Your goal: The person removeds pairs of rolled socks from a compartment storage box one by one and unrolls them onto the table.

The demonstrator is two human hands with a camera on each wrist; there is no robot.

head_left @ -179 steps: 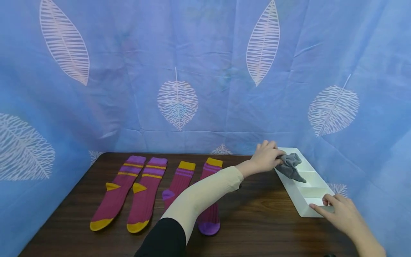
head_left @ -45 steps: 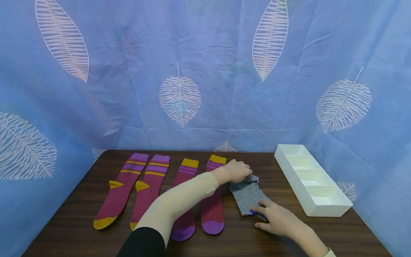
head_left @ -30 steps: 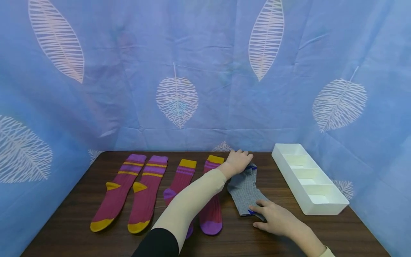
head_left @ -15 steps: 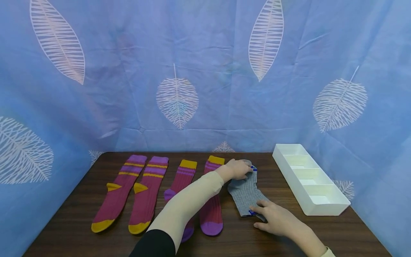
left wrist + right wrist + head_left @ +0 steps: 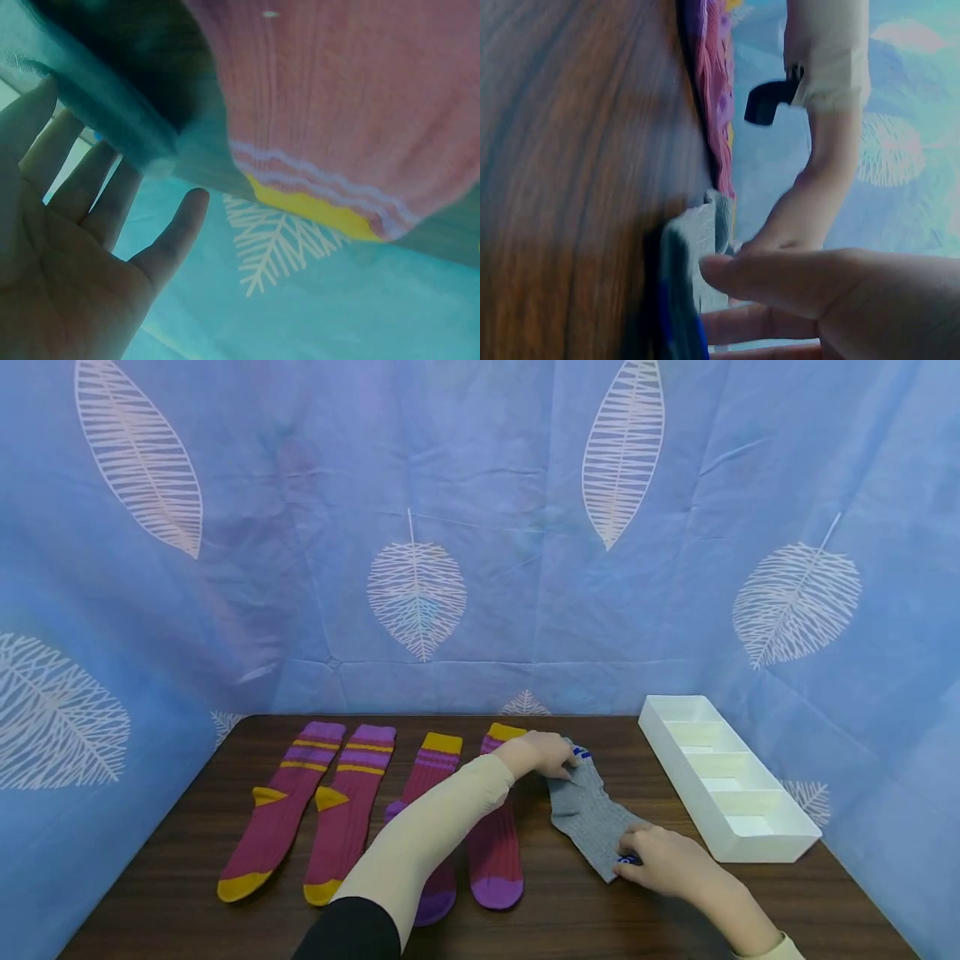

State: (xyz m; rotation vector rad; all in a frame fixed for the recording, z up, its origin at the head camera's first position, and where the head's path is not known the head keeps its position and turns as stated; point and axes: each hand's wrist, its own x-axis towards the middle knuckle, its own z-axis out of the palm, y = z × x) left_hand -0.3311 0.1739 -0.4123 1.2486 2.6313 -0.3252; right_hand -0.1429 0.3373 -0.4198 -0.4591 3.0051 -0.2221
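Note:
A grey ribbed sock [image 5: 588, 814] with blue marks at its cuff and toe lies slantwise on the table. My left hand [image 5: 542, 753] reaches across to its cuff. In the left wrist view, the fingers of that left hand [image 5: 82, 247] are loosely extended along the edge of the grey sock [image 5: 105, 109]. At the toe end, my right hand [image 5: 663, 858] pinches the fabric between thumb and fingers. The right wrist view has this thumb lying over the grey sock [image 5: 697, 240], with fingers on the other side.
Two maroon socks with yellow toes [image 5: 337, 827] lie at the left. Beside them are two maroon socks with purple toes [image 5: 497, 860], partly covered by my left sleeve [image 5: 442, 827]. A white divided tray [image 5: 686, 777] stands at the right. Blue leaf-patterned cloth [image 5: 480, 593] hangs behind.
Earlier, my left hand held grey fabric over the tray while my right touched the tray. The sock now lies flat; in the last half second its toe swung right as my right fingers closed on it.

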